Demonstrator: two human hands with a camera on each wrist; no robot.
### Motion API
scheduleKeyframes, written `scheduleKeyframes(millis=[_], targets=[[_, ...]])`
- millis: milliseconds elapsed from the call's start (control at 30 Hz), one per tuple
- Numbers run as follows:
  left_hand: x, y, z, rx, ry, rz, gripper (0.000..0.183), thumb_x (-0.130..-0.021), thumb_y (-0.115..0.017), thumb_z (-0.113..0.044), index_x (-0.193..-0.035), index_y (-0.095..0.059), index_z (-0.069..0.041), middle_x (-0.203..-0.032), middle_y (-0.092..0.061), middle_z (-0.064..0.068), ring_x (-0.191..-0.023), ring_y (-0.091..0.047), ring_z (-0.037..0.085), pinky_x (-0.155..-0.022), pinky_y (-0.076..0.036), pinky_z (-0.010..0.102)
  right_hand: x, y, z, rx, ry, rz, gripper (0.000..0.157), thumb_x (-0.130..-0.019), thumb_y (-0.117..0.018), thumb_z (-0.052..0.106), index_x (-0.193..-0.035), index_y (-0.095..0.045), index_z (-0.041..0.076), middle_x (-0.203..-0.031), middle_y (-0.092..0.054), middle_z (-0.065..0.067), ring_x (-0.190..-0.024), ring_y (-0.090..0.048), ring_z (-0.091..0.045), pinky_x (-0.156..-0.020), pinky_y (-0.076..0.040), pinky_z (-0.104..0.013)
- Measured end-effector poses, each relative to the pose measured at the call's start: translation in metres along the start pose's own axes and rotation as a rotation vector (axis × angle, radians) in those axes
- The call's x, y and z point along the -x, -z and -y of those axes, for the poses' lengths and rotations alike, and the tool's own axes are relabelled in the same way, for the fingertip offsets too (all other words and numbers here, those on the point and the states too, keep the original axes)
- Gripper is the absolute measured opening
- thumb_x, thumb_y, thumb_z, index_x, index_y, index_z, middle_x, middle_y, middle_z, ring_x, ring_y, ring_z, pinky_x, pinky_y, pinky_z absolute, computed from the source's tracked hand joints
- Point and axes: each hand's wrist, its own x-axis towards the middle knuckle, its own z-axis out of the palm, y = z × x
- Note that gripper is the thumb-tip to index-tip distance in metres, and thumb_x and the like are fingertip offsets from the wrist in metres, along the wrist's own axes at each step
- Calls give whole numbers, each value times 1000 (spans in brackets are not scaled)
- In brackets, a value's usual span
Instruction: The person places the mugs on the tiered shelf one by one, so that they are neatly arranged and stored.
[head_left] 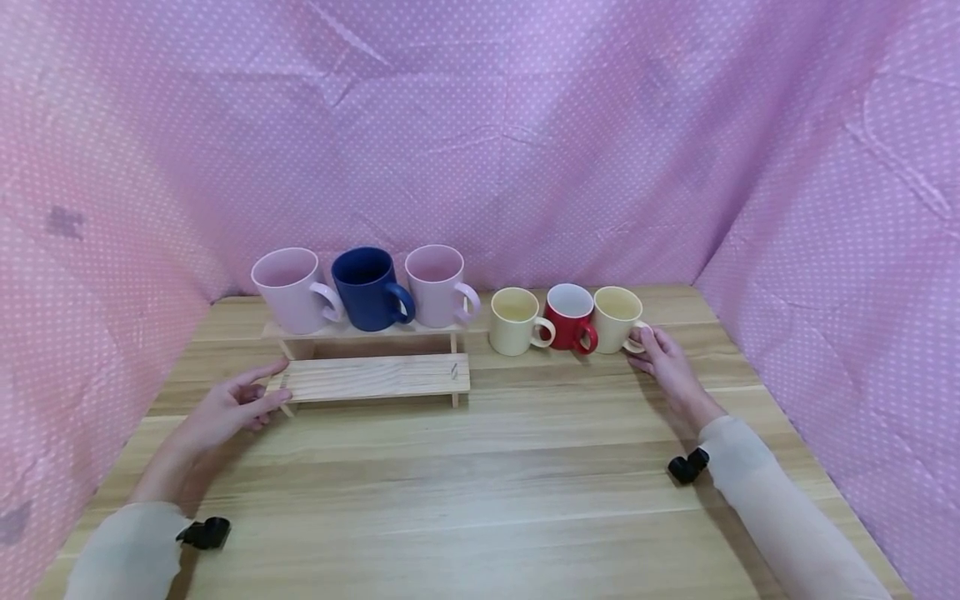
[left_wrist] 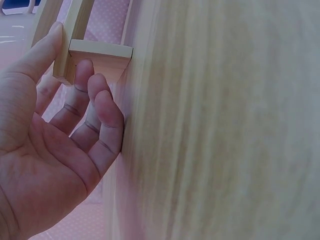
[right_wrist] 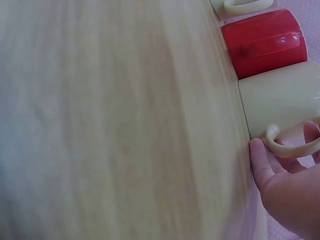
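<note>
On the left, my left hand (head_left: 221, 410) grips the left end of the lower shelf of a small two-step wooden rack (head_left: 382, 375). In the left wrist view the thumb lies on the board (left_wrist: 75, 25), with the other fingers curled beside and below it. My right hand (head_left: 672, 371) holds the rightmost pale yellow mug (head_left: 611, 323) by its handle side; in the right wrist view its fingertips sit around the mug handle (right_wrist: 295, 149), low near the table. A red mug (head_left: 567, 327) with a white inside stands against that mug, and another pale yellow mug (head_left: 510, 329) stands left of it.
Along the rack's upper shelf stand a pink mug (head_left: 292, 296), a dark blue mug (head_left: 367, 292) and a second pink mug (head_left: 433, 292), handles turned right. Pink dotted cloth (head_left: 480, 150) encloses the wooden table (head_left: 465, 500) at the back and sides.
</note>
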Motion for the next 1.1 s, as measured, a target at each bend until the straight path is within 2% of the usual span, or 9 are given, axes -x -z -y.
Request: scheduleKeyframes(millis=[133, 300, 400, 600, 733, 900, 1033, 1100], targets=[[1, 1, 0, 3, -3, -7, 64, -100, -68, -25, -156, -39, -10, -83, -62, 9, -73, -61, 16, -64, -58, 33, 0, 1, 2, 2, -12, 12, 65, -107, -43, 43, -140, -37, -13, -147, -38, -29, -110, -62, -8, -97, -51, -23], [2, 2, -1, -4, -1, -14, 64, -100, -68, -25, -156, -40, -11, -86, -62, 11, -75, -62, 16, -64, -58, 33, 1, 5, 8, 43, -78, 81, 71, -107, -40, 47, -146, -31, -12, -152, -32, -29, -115, -58, -9, -101, -48, -26], [3, 2, -1, -9, 1, -13, 64, -100, -67, -26, -156, -40, -10, -85, -61, 11, -75, -62, 16, -64, -58, 33, 1, 8, 11, 60, -111, 115, 70, -107, -39, 49, -143, -34, -12, -154, -29, -30, -116, -57, -10, -102, -48, -26], [5, 2, 0, -19, -3, -8, 64, -101, -67, -26, -156, -39, -10, -87, -62, 12, -75, -62, 16, -63, -58, 33, 0, 12, 14, -21, -130, 156, 52, -108, -42, 44, -123, -47, -6, -140, -47, -17, -117, -60, -12, -100, -50, -29], [5, 3, -1, -12, -5, -2, 64, -101, -67, -25, -156, -38, -11, -88, -63, 12, -75, -61, 16, -63, -58, 33, -1, 14, 17, -78, -136, 179, 45, -108, -46, 37, -123, -52, -5, -126, -58, -8, -114, -63, -15, -99, -51, -31], [4, 4, -3, -1, -7, -6, 64, -101, -67, -25, -157, -38, -11, -88, -63, 12, -74, -61, 16, -63, -58, 33, -1, 13, 24, -74, -118, 181, 48, -108, -48, 32, -132, -48, -10, -124, -59, -12, -111, -65, -17, -100, -51, -32], [1, 3, -4, -1, 4, 1, 66, -100, -68, -27, -157, -38, -11, -88, -65, 10, -75, -61, 16, -65, -58, 33, 6, 11, 25, -34, -129, 132, 53, -107, -50, 35, -137, -48, -9, -123, -62, -3, -110, -65, -12, -97, -52, -27], [0, 2, -4, 1, 6, 5, 66, -100, -68, -28, -157, -38, -10, -87, -66, 8, -75, -62, 16, -66, -58, 33, 12, 10, 24, -43, -138, 98, 48, -107, -50, 34, -133, -53, -6, -121, -64, 1, -109, -65, -11, -96, -52, -26]])
